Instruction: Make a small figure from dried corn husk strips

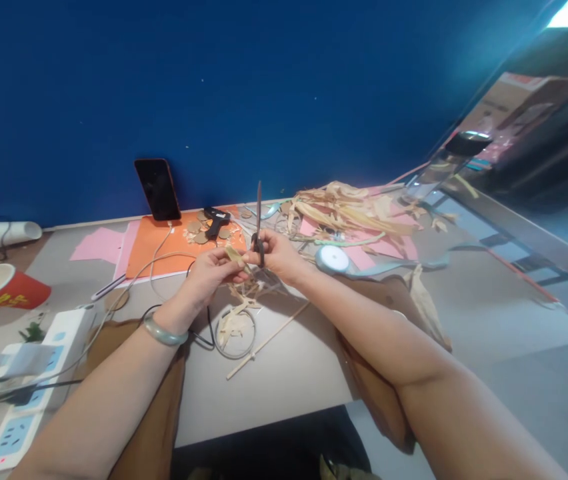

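The red cup (7, 287) bears yellow writing too small to read. The left hand (211, 270) pinches a husk strip (237, 255); the right hand (277, 253) grips upright scissors (259, 223), with a phone (157, 189) behind them.

Scissor handles (260, 257) buried inside the right hand (277, 257); only the closed blades showing above it. Husk strip (235, 255) mostly covered by left hand (211, 270) fingers, its length impossible to judge. Below the hands, wire ring (237, 333) partly masked by husk scraps. Far left of the hands, power strip (29, 393) cut by the picture's edge, red cup (7, 287) likewise. Small discs (199, 232) beyond the hands too tiny to identify. Right of the hands, reflective surface (509, 167) blurred, contents unreadable.
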